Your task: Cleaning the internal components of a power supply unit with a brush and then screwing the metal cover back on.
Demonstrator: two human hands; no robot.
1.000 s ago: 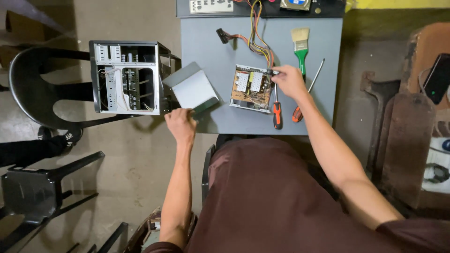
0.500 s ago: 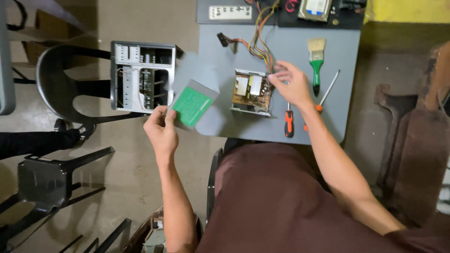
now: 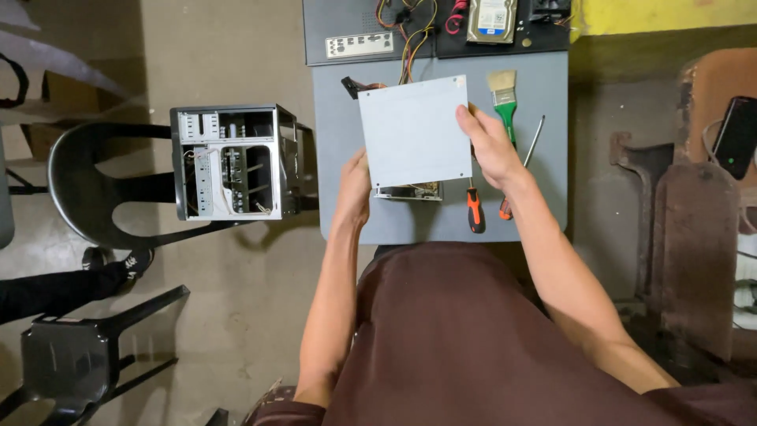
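Observation:
A flat grey metal cover plate (image 3: 414, 130) is held level above the grey table (image 3: 544, 205). My left hand (image 3: 353, 189) grips its lower left edge and my right hand (image 3: 489, 146) grips its right edge. Under the plate sits an opened power supply unit (image 3: 410, 190), mostly hidden, with coloured wires (image 3: 410, 31) running from it toward the back. Two orange-handled screwdrivers (image 3: 475, 209) lie just right of the unit, below my right wrist. A green-handled paintbrush (image 3: 505, 99) lies beside my right hand.
An open computer case (image 3: 229, 162) rests on a black chair (image 3: 95, 197) to the left. A hard drive (image 3: 490, 20) and black panels lie at the table's back. A second black chair (image 3: 71, 359) stands at lower left; a phone (image 3: 737, 134) rests at right.
My left hand lifted the grey cover from the table's left corner and brought it over the power supply. My right hand left the unit and took the cover's right edge.

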